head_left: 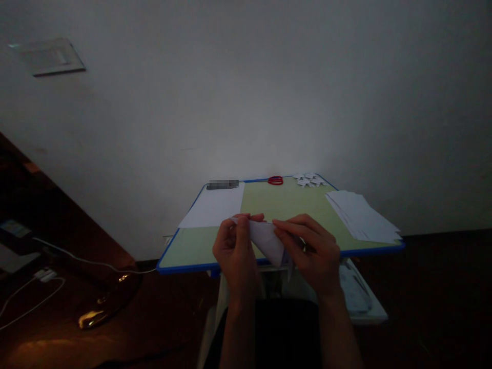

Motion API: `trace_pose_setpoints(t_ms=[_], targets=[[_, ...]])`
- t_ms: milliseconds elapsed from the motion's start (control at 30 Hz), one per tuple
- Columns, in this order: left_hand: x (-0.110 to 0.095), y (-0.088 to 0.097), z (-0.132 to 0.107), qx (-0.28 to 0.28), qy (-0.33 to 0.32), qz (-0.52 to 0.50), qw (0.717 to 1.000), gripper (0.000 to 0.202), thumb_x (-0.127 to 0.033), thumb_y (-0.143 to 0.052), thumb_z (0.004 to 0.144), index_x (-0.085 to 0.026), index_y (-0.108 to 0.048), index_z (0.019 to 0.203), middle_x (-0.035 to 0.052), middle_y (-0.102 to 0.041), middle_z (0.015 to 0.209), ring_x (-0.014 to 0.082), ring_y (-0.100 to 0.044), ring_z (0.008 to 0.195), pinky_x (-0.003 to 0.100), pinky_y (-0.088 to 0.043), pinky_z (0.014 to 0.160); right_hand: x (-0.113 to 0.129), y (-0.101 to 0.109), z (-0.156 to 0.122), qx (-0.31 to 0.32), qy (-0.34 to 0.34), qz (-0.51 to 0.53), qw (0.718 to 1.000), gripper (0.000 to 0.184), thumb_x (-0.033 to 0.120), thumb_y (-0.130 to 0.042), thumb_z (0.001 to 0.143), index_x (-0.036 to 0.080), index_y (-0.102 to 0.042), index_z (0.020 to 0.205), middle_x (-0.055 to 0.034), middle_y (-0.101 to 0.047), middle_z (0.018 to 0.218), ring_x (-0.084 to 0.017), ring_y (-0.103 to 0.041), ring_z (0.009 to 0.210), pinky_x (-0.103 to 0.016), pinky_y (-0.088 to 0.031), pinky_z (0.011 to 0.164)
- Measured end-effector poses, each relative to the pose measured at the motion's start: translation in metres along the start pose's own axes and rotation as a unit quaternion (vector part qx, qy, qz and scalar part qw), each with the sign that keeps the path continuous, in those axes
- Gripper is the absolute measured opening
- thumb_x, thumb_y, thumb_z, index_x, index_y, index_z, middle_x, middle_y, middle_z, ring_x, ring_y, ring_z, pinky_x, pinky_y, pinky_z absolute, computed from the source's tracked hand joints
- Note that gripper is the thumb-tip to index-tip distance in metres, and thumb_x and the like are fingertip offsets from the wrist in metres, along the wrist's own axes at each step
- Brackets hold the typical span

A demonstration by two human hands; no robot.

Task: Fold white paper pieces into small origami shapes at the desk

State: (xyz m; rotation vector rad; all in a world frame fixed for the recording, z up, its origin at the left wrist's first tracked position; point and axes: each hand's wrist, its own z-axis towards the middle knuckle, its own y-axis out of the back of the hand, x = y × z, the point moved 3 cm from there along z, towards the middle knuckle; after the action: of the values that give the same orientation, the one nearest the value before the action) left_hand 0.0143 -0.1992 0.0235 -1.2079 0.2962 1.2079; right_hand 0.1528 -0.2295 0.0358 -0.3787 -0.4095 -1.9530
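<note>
Between my two hands is a piece of folded white paper (268, 243), held up over the table's near edge. My left hand (236, 251) pinches its left end, thumb on the near side and fingers behind. At the upper right edge of the paper, my right hand (309, 248) grips it between thumb and fingertips. The paper tapers toward the left, and a flap hangs down near my right palm. Its far side is hidden from me.
On the green tabletop (284, 202) with a blue rim lie a white sheet (215, 207), red-handled scissors (275, 180), several small folded paper pieces (308, 180) and a stack of white paper (361, 215). A wall stands behind. A white cable (96, 262) runs to the table's left corner.
</note>
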Motion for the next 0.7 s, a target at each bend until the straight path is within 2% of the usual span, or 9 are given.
trace_pose_setpoints(t_ms=[100,200,467,700], targets=[[0.000,0.006,0.006,0.062,0.008,0.045,0.997,0.026,-0.044,-0.074,0.090,-0.018,-0.074,0.094,0.0075,-0.080,0.090,0.0174,-0.073,0.080,0.025,-0.057,0.072,0.000,0.002,0.000,-0.009,-0.002,-0.011,1.000,0.026,0.008,-0.070,0.093,0.023,-0.077,0.113,-0.0017,-0.068,0.091,-0.013,-0.066,0.080,-0.025,-0.054,0.066],[0.001,0.013,0.010,0.095,0.020,0.076,0.992,0.026,-0.042,-0.080,0.084,-0.017,-0.078,0.091,0.0051,-0.078,0.085,0.0158,-0.071,0.078,0.024,-0.054,0.071,0.001,0.002,0.000,-0.012,-0.008,-0.013,1.000,0.027,0.008,-0.070,0.093,0.024,-0.077,0.114,-0.0010,-0.067,0.090,-0.012,-0.064,0.078,-0.025,-0.053,0.065],[-0.002,0.012,0.009,0.074,0.038,0.062,0.995,0.029,-0.046,-0.086,0.077,-0.018,-0.082,0.083,0.0004,-0.072,0.069,0.0102,-0.060,0.061,0.020,-0.046,0.059,0.007,0.001,0.002,-0.003,-0.002,-0.007,1.000,0.032,0.006,-0.069,0.093,0.024,-0.076,0.118,-0.0001,-0.064,0.088,-0.010,-0.059,0.073,-0.023,-0.050,0.060],[0.001,0.016,0.009,0.085,0.051,0.045,0.994,0.032,-0.048,-0.086,0.077,-0.017,-0.081,0.084,0.0003,-0.070,0.067,0.0089,-0.057,0.061,0.019,-0.042,0.058,0.008,0.003,0.000,0.005,-0.005,-0.003,1.000,0.031,0.005,-0.068,0.093,0.023,-0.076,0.117,-0.0002,-0.064,0.090,-0.010,-0.059,0.074,-0.022,-0.050,0.061]])
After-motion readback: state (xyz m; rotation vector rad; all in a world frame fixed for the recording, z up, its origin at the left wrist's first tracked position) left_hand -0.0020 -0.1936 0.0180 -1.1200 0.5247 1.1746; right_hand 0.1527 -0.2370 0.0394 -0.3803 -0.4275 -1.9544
